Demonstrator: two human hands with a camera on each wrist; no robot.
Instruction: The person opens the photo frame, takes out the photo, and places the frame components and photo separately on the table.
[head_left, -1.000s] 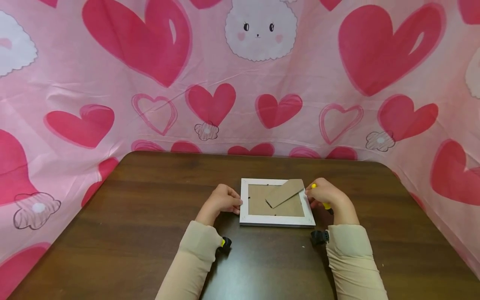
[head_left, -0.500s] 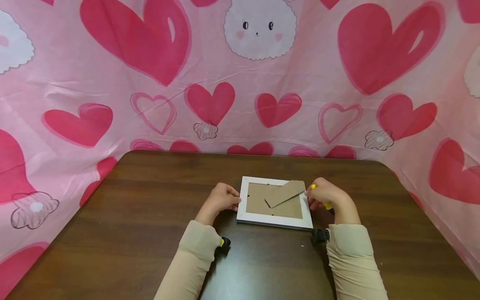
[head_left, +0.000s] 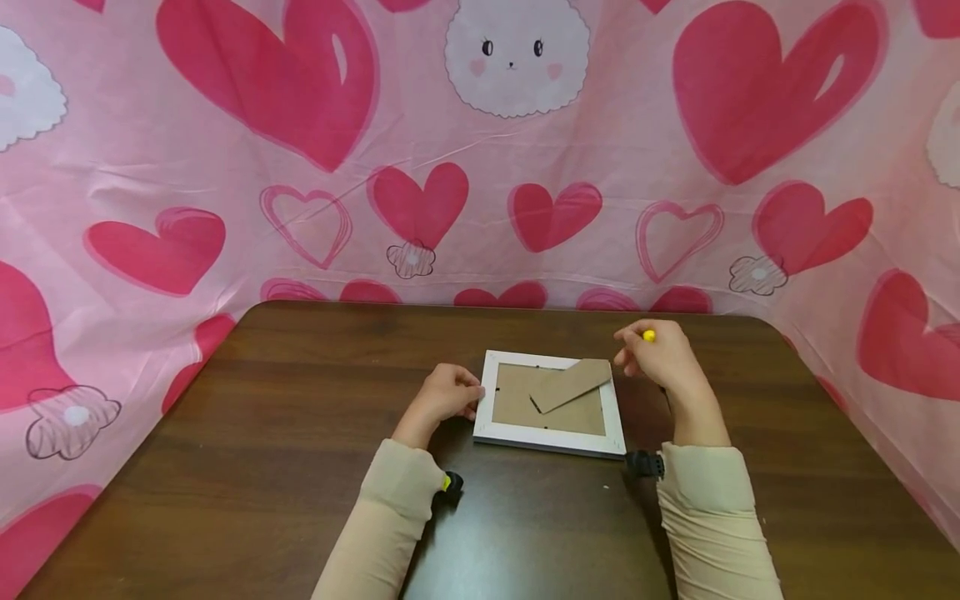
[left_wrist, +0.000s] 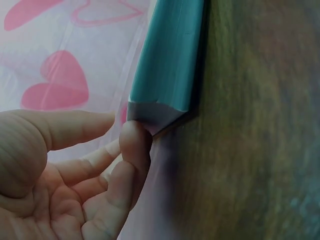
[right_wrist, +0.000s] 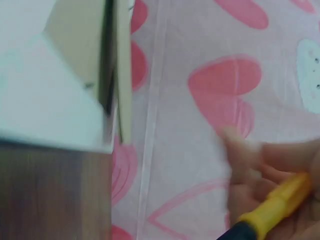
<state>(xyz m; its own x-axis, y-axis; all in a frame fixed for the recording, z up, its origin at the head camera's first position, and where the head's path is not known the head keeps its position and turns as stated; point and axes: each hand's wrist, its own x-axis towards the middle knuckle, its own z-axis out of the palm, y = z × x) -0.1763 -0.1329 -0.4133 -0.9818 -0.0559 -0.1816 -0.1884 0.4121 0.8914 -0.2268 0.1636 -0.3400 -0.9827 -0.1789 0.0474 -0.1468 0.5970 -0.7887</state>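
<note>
1. Beige cloth covers both forearms; at the far left we see the left sleeve (head_left: pixel 382 512), with a small black piece (head_left: pixel 453 485) at its cuff.
2. Next comes the left hand (head_left: pixel 442 396), its fingertips at the left edge of the picture frame (head_left: pixel 561 418). From the left wrist we find what the head view hides: a finger touches the frame's end, the thumb sits just apart from it with a narrow gap between, and the side (left_wrist: pixel 167 55) looks teal.
3. We have the frame lying face down on the table in front of the person, slightly turned, showing a white border (head_left: pixel 510 435), a brown backing board (head_left: pixel 513 404) and a slanted stand (head_left: pixel 573 383) reaching the upper right corner.
4. Beyond that corner, the right hand (head_left: pixel 663 354) is raised, apart from the frame, fingers curled round a yellow-handled tool (right_wrist: pixel 277 205). The head view gives us only its yellow end plainly; the right wrist view adds a dark section below the handle, though the fingers blur.
5. Under everything we see a dark wood-grain table (head_left: pixel 262 458) with rounded far corners; behind it hangs a creased pink cloth (head_left: pixel 487 183) printed with hearts, flowers and fluffy white faces.
</note>
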